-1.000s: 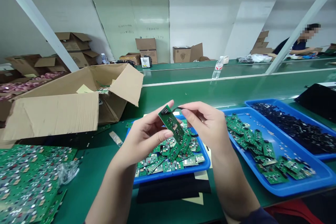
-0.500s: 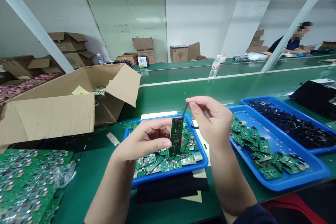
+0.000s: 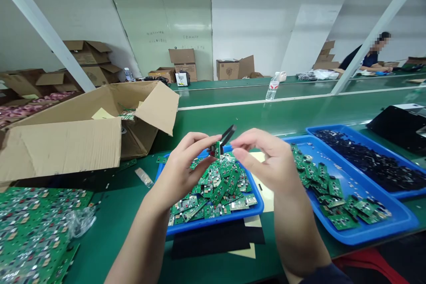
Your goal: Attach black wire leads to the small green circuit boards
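Note:
My left hand pinches a small green circuit board, seen nearly edge-on, above a blue tray heaped with similar boards. A flat black strip sticks up from the board's top. My right hand is just right of it, thumb and forefinger closed near the strip's lower end; whether they grip it is unclear.
Two more blue trays lie to the right: one with green boards, one with black parts. An open cardboard box stands at left, board panels at front left. A water bottle stands behind. Another person sits far right.
The board has turned from flat-on and tilted to nearly edge-on and risen. The black strip now stands up from its top. My right hand has dropped slightly beside it.

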Tool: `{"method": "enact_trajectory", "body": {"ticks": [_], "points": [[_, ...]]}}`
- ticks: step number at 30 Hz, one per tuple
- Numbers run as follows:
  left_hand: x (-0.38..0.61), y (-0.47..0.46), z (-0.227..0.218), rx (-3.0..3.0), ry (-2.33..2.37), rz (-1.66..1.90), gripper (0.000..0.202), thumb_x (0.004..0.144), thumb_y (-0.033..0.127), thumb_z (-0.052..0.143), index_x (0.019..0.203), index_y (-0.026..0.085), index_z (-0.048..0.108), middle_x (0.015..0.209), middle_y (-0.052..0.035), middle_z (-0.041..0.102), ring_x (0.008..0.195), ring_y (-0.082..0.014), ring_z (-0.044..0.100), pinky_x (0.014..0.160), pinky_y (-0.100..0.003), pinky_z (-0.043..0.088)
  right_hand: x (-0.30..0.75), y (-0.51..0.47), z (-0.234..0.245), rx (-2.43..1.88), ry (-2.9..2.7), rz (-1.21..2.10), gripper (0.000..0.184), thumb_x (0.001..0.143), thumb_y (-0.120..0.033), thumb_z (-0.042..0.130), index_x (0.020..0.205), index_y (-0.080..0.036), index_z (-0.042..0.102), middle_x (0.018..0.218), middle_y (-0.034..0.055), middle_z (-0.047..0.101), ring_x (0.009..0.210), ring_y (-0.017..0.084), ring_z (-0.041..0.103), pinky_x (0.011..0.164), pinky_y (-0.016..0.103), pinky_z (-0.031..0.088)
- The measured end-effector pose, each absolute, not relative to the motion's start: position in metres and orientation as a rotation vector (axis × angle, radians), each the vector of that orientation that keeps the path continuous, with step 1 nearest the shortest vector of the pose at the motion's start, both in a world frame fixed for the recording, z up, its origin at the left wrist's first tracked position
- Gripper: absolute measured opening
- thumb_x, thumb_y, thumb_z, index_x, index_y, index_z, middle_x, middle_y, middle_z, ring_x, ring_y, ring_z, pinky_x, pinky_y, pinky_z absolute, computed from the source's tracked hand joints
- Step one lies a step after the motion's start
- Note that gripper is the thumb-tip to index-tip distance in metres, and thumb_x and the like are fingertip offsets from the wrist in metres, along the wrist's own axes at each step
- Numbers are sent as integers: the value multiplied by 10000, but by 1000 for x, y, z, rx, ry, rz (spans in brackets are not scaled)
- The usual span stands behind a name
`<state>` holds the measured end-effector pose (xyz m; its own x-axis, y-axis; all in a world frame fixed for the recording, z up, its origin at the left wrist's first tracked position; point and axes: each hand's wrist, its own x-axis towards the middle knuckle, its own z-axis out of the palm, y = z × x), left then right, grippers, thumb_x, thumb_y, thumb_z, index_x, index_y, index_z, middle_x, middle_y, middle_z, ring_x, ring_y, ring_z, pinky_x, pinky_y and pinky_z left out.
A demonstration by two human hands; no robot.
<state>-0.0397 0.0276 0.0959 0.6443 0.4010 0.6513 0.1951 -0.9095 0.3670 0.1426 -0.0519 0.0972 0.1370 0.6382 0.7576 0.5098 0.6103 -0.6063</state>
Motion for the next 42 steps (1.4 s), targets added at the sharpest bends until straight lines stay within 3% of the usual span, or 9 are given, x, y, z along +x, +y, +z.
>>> {"method": "enact_trajectory", "body": {"ticks": [8, 17, 22, 27, 33, 42], "points": [[-39, 26, 94, 2689, 430, 1116, 459, 858, 78, 534, 1265, 287, 494, 1075, -57, 538, 975, -161, 571, 805, -285, 522, 132, -48, 94, -973, -1528, 149, 77, 823, -204, 580, 759, -199, 621, 764, 17, 648, 740, 155, 613, 666, 305, 513], [-36, 30, 91, 2773, 486, 1268, 419, 863, 94, 535, 1256, 235, 511, 962, -41, 561, 835, -134, 588, 725, -247, 522, 136, -48, 95, -826, -1695, -198, 120, 839, -100, 555, 834, -172, 650, 842, 62, 679, 815, 164, 632, 725, 315, 529], [-37, 40, 91, 2727, 573, 1707, 405, 834, 106, 591, 1222, 216, 548, 975, -58, 577, 890, -160, 601, 788, -285, 533, 148, -44, 92, -920, -1806, 242, 146, 829, -133, 551, 911, -174, 664, 841, 46, 701, 766, 141, 650, 645, 262, 535], [-40, 41, 89, 2808, 392, 1867, 495, 818, 27, 560, 1240, 286, 542, 1127, -73, 550, 1087, -216, 566, 1006, -444, 442, 166, -13, 77, -1326, -1295, 489, 145, 824, -234, 542, 864, -151, 655, 774, 55, 691, 688, 152, 645, 626, 298, 526], [-37, 43, 83, 2858, 383, 1864, 542, 803, 11, 565, 1243, 327, 540, 1155, -64, 535, 1141, -231, 543, 1027, -480, 413, 150, -26, 84, -927, -1441, 870, 325, 834, -472, 552, 892, -175, 673, 825, 58, 692, 779, 161, 646, 703, 306, 514], [-39, 45, 85, 2895, 469, 1808, 455, 836, 70, 548, 1224, 308, 551, 1117, -61, 574, 1072, -204, 583, 1021, -467, 415, 124, -38, 89, -903, -1429, 956, 179, 821, -318, 607, 711, -176, 600, 651, -6, 623, 614, 117, 567, 603, 266, 451]]}}
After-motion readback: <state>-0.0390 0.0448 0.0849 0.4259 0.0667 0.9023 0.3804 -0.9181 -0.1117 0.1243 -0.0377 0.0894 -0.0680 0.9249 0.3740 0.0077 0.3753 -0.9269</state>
